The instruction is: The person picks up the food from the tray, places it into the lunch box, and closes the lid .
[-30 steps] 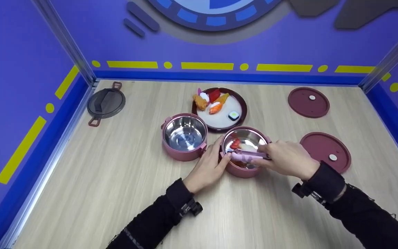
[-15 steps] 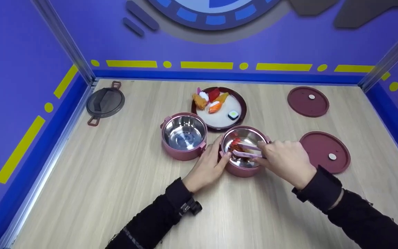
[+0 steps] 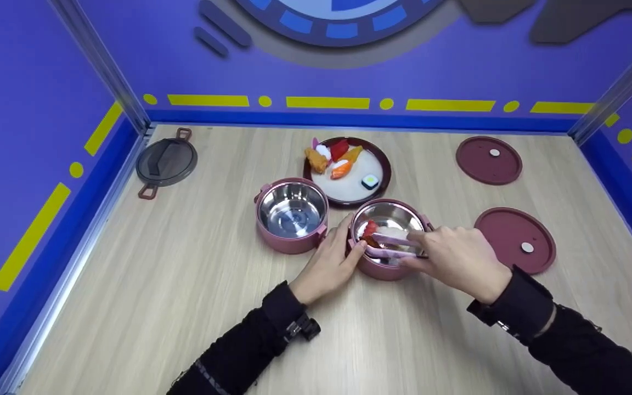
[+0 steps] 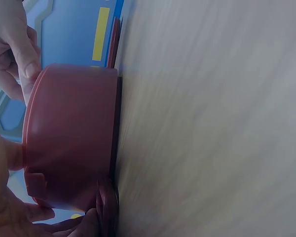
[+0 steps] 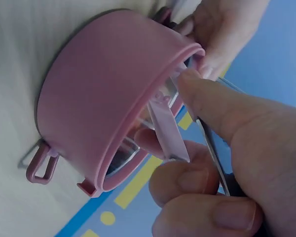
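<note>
My left hand [image 3: 326,270] holds the side of a pink steel-lined lunch pot [image 3: 384,271], its thumb at the near rim and its fingers along the left wall. The pot's outer wall [image 4: 71,133] fills much of the left wrist view. Lilac tongs [image 3: 390,253] are gripped in my right hand [image 3: 461,262], their arms apart and reaching down inside that pot. Red toy food [image 3: 370,227] and a brown piece [image 3: 370,241] lie in it near the tong tips. In the right wrist view the tongs' tips are hidden behind the pot wall.
A second pink pot [image 3: 291,244], with a bare steel inside, stands to the left. Behind the pots is a dark-rimmed plate [image 3: 343,189] bearing several toy foods. Two maroon lids [image 3: 489,170] lie at the right, and a grey lid with handles [image 3: 170,170] at the far left.
The tongs' arms have spread apart, after looking closer together, and shifted slightly within the pot. The red and brown pieces have moved a little. My left hand stays in place.
</note>
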A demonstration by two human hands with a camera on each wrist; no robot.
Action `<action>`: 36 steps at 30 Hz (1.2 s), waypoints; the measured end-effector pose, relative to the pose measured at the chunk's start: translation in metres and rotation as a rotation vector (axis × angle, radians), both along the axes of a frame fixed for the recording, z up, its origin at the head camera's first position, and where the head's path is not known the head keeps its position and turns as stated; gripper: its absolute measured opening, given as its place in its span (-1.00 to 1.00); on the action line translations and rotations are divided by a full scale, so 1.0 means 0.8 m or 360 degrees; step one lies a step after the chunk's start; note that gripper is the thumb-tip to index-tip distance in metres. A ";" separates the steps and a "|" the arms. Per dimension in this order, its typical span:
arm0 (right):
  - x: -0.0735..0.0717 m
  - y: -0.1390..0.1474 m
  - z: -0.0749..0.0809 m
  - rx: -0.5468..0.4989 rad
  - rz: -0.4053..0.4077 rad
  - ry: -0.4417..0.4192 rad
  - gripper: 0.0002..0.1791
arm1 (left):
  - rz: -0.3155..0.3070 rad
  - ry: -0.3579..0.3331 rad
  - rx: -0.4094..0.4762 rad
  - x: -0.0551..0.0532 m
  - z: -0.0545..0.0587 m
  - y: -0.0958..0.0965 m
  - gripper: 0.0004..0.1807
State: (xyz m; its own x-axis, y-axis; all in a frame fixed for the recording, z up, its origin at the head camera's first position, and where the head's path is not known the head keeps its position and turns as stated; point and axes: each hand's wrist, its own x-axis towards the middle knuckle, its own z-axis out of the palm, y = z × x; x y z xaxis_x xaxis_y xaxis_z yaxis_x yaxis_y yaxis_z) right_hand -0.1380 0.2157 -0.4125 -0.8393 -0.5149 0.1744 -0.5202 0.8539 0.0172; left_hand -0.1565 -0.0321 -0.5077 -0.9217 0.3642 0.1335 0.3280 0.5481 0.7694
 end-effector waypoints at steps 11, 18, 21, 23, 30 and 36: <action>-0.006 0.009 0.007 -0.0088 0.0020 -0.0236 -0.66 | -0.0001 0.0013 0.0002 0.001 0.004 0.001 -0.25; -0.008 0.011 0.007 -0.0085 0.0037 -0.0325 -0.67 | -0.0004 -0.0020 -0.0013 0.001 0.006 0.001 -0.26; -0.009 0.013 0.011 -0.0087 0.0016 -0.0318 -0.64 | 0.0018 0.0059 0.0000 -0.011 -0.025 0.003 -0.25; -0.010 0.015 0.012 -0.0094 0.0007 -0.0317 -0.60 | 0.0027 0.0138 0.0014 -0.017 -0.044 0.004 -0.24; -0.019 0.019 0.017 -0.0117 -0.0031 -0.0310 -0.52 | -0.0013 0.0054 0.0047 0.000 -0.003 0.000 -0.23; -0.027 0.020 0.026 -0.0125 -0.0062 -0.0343 -0.53 | -0.0011 -0.0020 -0.0014 0.002 0.005 -0.001 -0.24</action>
State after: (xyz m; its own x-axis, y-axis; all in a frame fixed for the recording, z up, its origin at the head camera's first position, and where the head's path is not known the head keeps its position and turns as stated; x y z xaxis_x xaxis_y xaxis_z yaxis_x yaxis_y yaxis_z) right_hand -0.1599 0.2318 -0.3920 -0.8805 -0.4733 0.0274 -0.4714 0.8677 -0.1581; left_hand -0.1547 -0.0325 -0.5039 -0.9208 0.3715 0.1189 0.3222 0.5527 0.7685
